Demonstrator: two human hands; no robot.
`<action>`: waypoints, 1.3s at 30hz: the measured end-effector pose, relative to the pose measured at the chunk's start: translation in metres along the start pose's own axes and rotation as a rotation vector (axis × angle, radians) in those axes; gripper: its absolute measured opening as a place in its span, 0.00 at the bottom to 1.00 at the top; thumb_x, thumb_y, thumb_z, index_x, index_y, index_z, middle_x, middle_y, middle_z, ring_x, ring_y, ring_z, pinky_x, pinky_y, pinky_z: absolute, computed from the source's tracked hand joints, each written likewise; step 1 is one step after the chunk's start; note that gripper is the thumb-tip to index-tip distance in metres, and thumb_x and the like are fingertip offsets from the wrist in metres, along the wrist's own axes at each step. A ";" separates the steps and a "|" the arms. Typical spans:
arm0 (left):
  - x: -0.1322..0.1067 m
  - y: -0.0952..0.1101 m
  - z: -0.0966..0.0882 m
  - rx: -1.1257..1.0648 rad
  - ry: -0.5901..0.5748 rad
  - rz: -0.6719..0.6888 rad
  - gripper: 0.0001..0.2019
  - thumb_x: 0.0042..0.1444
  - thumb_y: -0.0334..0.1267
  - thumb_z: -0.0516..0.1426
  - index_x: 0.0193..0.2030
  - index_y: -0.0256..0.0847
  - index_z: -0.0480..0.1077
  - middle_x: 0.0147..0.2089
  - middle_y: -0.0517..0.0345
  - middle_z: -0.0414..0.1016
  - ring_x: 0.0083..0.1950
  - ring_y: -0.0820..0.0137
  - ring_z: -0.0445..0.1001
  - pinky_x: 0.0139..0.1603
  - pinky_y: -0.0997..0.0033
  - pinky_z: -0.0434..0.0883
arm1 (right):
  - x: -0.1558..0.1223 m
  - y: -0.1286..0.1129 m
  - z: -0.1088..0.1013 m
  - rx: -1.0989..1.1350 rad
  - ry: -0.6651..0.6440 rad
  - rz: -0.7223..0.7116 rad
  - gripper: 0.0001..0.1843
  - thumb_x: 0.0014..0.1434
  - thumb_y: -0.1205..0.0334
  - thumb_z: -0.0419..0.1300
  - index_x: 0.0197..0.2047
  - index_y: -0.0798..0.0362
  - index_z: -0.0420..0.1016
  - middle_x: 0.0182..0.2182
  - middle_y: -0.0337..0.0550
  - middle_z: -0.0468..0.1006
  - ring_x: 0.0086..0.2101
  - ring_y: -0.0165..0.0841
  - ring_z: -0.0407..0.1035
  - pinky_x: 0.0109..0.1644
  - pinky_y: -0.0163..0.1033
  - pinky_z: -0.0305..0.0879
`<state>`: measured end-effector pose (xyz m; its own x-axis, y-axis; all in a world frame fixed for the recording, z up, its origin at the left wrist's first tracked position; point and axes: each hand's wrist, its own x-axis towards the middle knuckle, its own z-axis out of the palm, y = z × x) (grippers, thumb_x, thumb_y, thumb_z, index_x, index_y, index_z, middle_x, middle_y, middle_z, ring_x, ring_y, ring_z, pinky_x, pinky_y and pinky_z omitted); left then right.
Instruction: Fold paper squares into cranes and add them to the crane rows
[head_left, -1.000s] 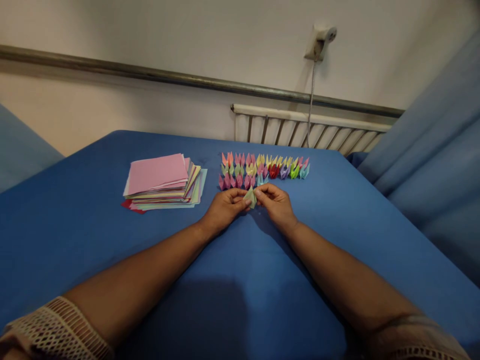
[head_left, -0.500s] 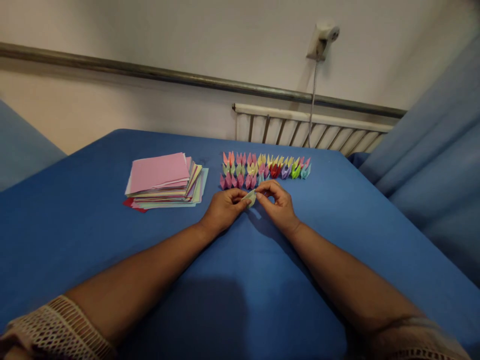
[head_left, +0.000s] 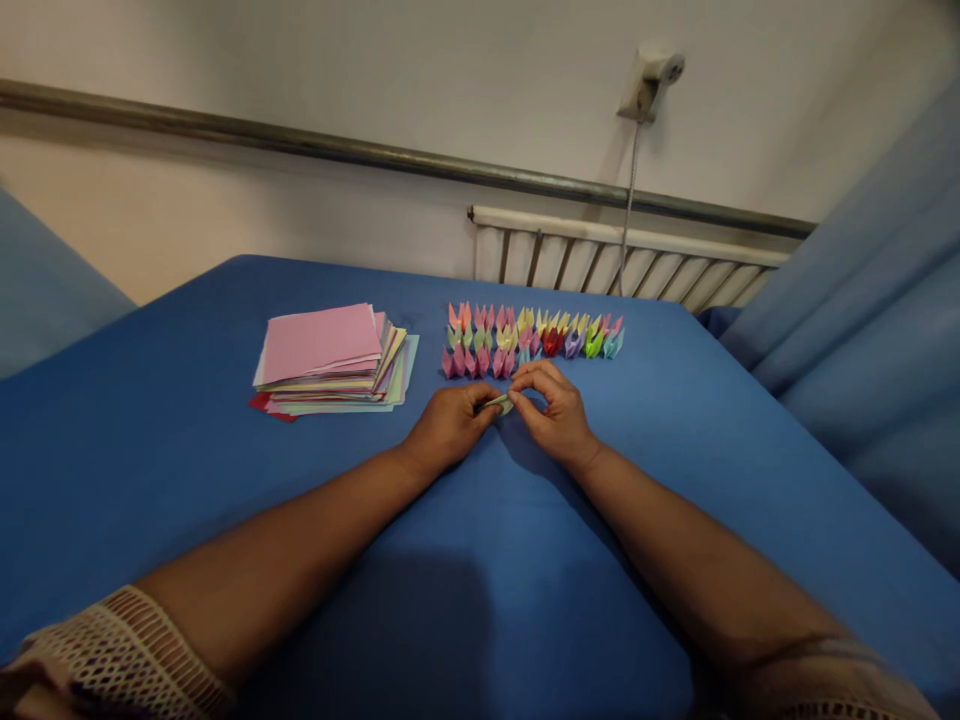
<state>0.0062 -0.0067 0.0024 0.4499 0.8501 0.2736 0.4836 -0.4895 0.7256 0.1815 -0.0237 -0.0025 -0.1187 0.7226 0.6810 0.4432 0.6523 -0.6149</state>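
Just in front of the rows of origami cranes point(head_left: 456, 362), a small pale-green folded paper point(head_left: 502, 402) is pinched between the thumb and fingers of the left hand point(head_left: 448, 424), its other end being held by the fingertips of the right hand point(head_left: 556, 415). The cranes are judged finished, this piece only part-folded, and the stack of coloured sheets point(head_left: 322, 343) left of the cranes yet unfolded. No brand, label or writing can be read.

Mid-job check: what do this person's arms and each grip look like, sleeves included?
The left grip and right grip are bare, ungloved hands. The left sleeve is beige openwork, a lattice of small holes edged by a ladder-like band. The right sleeve, partly cut off, shows a slotted band too.
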 end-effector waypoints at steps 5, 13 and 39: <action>0.000 0.002 0.000 0.055 -0.046 0.024 0.08 0.57 0.40 0.55 0.33 0.41 0.74 0.28 0.62 0.74 0.30 0.70 0.70 0.31 0.74 0.62 | -0.002 0.000 0.000 -0.049 -0.040 -0.008 0.04 0.57 0.68 0.56 0.33 0.50 0.69 0.40 0.45 0.73 0.44 0.37 0.69 0.51 0.46 0.64; 0.000 -0.001 0.005 -0.045 -0.121 -0.028 0.13 0.56 0.41 0.55 0.23 0.38 0.65 0.21 0.67 0.61 0.24 0.76 0.60 0.25 0.76 0.55 | -0.004 0.003 0.009 0.076 0.000 0.062 0.03 0.57 0.67 0.56 0.32 0.51 0.69 0.38 0.44 0.73 0.42 0.35 0.70 0.51 0.43 0.65; 0.003 0.017 0.006 -0.871 0.036 -0.515 0.13 0.42 0.34 0.68 0.29 0.35 0.68 0.26 0.63 0.71 0.26 0.79 0.71 0.28 0.81 0.73 | -0.006 0.009 0.020 0.419 0.082 0.434 0.08 0.51 0.57 0.64 0.28 0.52 0.73 0.23 0.35 0.72 0.23 0.27 0.65 0.30 0.34 0.63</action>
<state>0.0199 -0.0137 0.0118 0.3114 0.9302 -0.1941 -0.1104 0.2383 0.9649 0.1682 -0.0172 -0.0203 0.0707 0.9335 0.3515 0.0462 0.3489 -0.9360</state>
